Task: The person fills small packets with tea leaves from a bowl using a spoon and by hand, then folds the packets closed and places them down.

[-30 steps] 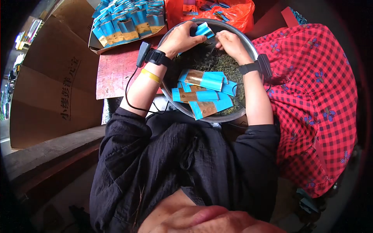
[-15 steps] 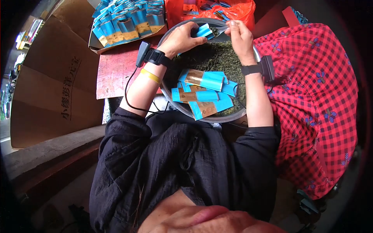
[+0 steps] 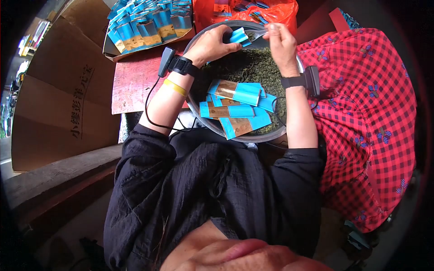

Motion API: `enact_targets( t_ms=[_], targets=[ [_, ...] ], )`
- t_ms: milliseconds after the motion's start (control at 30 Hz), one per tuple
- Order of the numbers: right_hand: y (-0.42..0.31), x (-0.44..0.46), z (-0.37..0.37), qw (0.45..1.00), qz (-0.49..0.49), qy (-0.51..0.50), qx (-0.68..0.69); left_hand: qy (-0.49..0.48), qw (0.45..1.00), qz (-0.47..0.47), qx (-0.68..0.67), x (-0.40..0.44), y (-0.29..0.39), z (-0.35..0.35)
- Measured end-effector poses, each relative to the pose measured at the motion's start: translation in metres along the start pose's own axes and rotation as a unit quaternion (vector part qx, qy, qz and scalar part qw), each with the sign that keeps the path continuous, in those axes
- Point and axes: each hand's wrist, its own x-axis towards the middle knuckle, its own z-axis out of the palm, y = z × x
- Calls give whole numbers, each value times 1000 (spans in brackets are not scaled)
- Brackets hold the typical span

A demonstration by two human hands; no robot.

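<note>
My left hand [image 3: 211, 45] is closed around a small blue packet [image 3: 238, 37], held over the far part of a round metal basin [image 3: 194, 106]. Pinched in my right hand [image 3: 282, 47] is the handle of a spoon [image 3: 257, 34], its bowl end at the packet's mouth. Dark green dried leaves [image 3: 266, 67], like tea, fill the basin below both hands. On the leaves, nearer my body, lies a loose pile of flat blue and brown packets [image 3: 237, 106].
Upright filled-looking packets [image 3: 151, 31] crowd a cardboard tray at the far left, on a red board [image 3: 135, 88]. A red plastic bag [image 3: 282, 11] with more packets is behind the basin. A large cardboard box [image 3: 54, 90] stands left; red checked cloth [image 3: 361, 113] drapes the right.
The spoon carried dark leaves beside the packet; now its bowl looks bare at the packet's mouth. My right hand has shifted very slightly; my left hand keeps its place.
</note>
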Motion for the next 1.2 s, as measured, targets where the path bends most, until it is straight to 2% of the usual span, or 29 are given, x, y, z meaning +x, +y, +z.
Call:
enact_targets(
  t_ms=[33, 100, 133, 167, 233, 433, 533, 567, 667, 700, 733, 767, 833, 900, 933, 1033, 1067, 1167, 1200],
  targets=[
    [-7, -4, 3, 999, 2, -35, -11, 12, 999, 27, 24, 0, 0, 0],
    [-8, -8, 12, 990, -101, -72, -65, -2, 1000, 14, 17, 0, 1, -1],
    [-11, -8, 15, 979, -163, -68, -103, -16, 1000, 1, 9, -1, 3, -2],
    [-14, -9, 15, 979, -162, -68, -103, -17, 1000, 2, 9, -2, 5, -2],
    [-28, -9, 12, 953, -256, -50, -152, -4, 999, 34, 4, -3, 8, -4],
    [-28, -2, -3, 945, -270, 21, -182, -3, 1000, 1, -23, -1, 7, -4],
    [-9, 1, -8, 965, -162, 66, -194, -5, 999, -16, -34, 0, 5, -3],
    [-3, 2, -9, 965, -162, 65, -195, -5, 999, -16, -35, 0, 5, -3],
    [11, 1, -12, 964, -25, -30, -263, 2, 999, -47, -22, -1, 7, -3],
    [15, -1, -11, 964, -25, -30, -263, 20, 999, -23, -24, -1, 5, -2],
    [21, -3, -8, 957, -28, -80, -276, 37, 999, 1, -25, -1, 3, 0],
    [27, -5, -7, 948, -31, -129, -288, 36, 999, 1, -25, -1, 0, 1],
    [18, -9, 3, 937, 26, -181, -299, 20, 999, -21, -19, -1, 3, -1],
    [25, -15, 14, 954, 43, -239, -173, 24, 999, -19, -24, 0, 3, 0],
    [26, -15, 18, 948, 82, -287, -111, 27, 999, -17, -28, 0, 2, 0],
    [29, -18, 27, 939, 91, -322, -82, 27, 999, -15, -13, -2, 4, -2],
    [33, -17, 28, 939, 91, -322, -81, 28, 999, -16, -13, -1, 3, -1],
    [47, -12, 26, 959, 166, -219, 73, 29, 999, -10, -31, -1, 2, -1],
    [42, -8, 20, 964, 162, -195, 75, 17, 999, -32, -33, -1, 5, -3]
  ],
)
